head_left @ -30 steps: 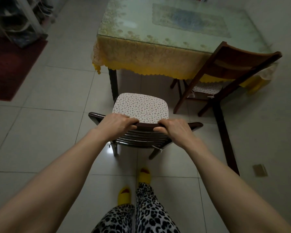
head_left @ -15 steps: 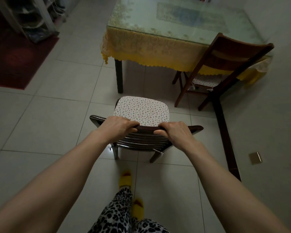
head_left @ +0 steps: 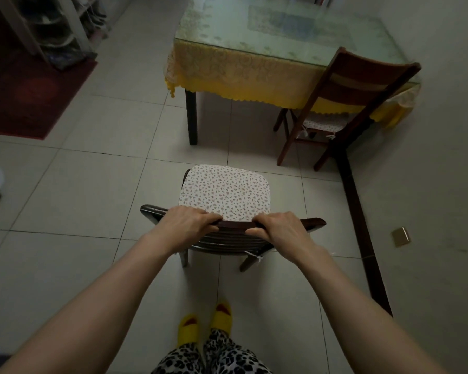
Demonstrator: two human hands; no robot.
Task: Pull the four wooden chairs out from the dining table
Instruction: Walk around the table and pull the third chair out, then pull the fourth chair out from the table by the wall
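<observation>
A dark wooden chair (head_left: pixel 315 222) with a floral seat cushion (head_left: pixel 224 190) stands on the tiled floor, well clear of the dining table (head_left: pixel 254 36). My left hand (head_left: pixel 185 225) and my right hand (head_left: pixel 284 230) both grip its top rail. The table has a glass top over a yellow lace cloth. A second wooden chair (head_left: pixel 362 85) is still tucked against the table's right corner, tilted slightly, its seat partly under the cloth. No other chairs are in view.
A wall runs along the right with a dark skirting board (head_left: pixel 362 233). A red rug (head_left: pixel 30 90) and a white shelf unit (head_left: pixel 52 25) lie at the far left. My feet in yellow slippers (head_left: pixel 204 323) stand just behind the chair.
The chair has come back away from the table with me; the gap between its seat and the table leg has widened. Both hands kept their grip on the top rail.
</observation>
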